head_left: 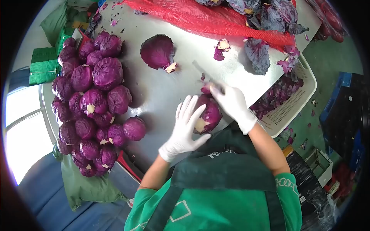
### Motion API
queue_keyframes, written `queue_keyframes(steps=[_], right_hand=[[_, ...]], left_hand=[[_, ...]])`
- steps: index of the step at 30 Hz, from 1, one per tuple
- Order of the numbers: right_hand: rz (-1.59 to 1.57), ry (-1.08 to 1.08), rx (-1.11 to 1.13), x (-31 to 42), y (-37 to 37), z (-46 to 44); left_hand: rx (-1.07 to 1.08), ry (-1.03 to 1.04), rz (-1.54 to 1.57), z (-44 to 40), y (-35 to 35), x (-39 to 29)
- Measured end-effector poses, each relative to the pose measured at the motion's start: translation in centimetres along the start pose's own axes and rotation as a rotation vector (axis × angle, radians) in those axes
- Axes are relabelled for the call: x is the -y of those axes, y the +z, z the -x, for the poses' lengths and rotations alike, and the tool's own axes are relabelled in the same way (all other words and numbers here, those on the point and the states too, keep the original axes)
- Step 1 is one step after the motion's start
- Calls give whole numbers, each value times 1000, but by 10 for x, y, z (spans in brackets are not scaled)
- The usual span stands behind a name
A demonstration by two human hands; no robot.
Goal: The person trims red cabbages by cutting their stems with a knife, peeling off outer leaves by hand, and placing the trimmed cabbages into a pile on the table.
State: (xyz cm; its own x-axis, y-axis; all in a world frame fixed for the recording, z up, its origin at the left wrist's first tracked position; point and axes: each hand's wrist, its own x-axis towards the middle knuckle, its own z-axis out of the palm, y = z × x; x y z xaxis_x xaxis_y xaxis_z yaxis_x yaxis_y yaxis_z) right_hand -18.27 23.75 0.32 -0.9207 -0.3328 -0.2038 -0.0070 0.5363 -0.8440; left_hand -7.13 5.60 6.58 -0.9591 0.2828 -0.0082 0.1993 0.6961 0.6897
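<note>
A purple cabbage [212, 113] with a pale cut base sits at the table's front edge, between my hands. My white-gloved left hand [185, 129] lies along its left side, fingers stretched and spread, with fingers at its surface. At its upper right is my gloved right hand [231, 103], smeared by motion, its fingers closed; a faint blurred streak like a thin blade points up-left from it. Small purple leaf scraps [206, 88] show by those fingers. What the right hand grips cannot be made out clearly. Further up lies a loose purple leaf [157, 52] with a pale stem piece.
Many purple cabbages [107, 73] are heaped on the left of the metal table [162, 96]. Red netting [204, 23] with dark outer leaves crosses the back. A loose dark leaf [256, 56] lies at right. Beyond the right edge stands a white basket [308, 86] of trimmings.
</note>
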Motion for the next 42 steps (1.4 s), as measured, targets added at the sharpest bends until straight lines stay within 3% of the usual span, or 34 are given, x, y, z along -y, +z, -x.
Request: queue_keyframes(steps=[1, 3, 6, 9, 10, 11, 13, 14, 15, 17, 20, 23, 29, 39, 42], right_hand=[[147, 98, 44, -5, -10, -16], [102, 93, -117, -33, -11, -34], [-57, 92, -137, -4, -16, 10], [-93, -265, -188, -14, 7, 54], [-102, -187, -125, -2, 8, 61], [-103, -75, -62, 10, 3, 63], [-108, -95, -35, 7, 0, 53], [-95, -151, -49, 6, -1, 51], [-85, -209, -62, 5, -1, 50], [1, -256, -61, 7, -6, 51], [203, -262, -28, 18, -18, 76], [348, -266, 56, 29, -21, 87], [434, -295, 74, 29, -15, 74], [254, -227, -91, 14, -4, 60], [186, -20, -236, -14, -7, 35]], left_hand=[[86, 26, -46, 2, -6, 11], [89, -9, -55, 3, -13, 13], [-142, -285, -201, -5, 3, -6], [-309, -474, -262, -8, 32, -17], [-337, -342, -240, -5, 35, -14], [-312, -297, 17, -3, 37, -10], [-172, -330, 68, 1, 22, -8], [-155, -449, 142, -2, 14, -14], [-111, -477, -40, -2, 12, -14], [-90, -543, -46, -5, 13, -18], [-213, -379, 82, -3, 31, -3], [-237, -401, 105, -7, 33, -8], [-214, -393, 41, -9, 36, -12], [-339, -402, 65, -8, 49, -16], [-323, -401, 101, 2, 52, -17]])
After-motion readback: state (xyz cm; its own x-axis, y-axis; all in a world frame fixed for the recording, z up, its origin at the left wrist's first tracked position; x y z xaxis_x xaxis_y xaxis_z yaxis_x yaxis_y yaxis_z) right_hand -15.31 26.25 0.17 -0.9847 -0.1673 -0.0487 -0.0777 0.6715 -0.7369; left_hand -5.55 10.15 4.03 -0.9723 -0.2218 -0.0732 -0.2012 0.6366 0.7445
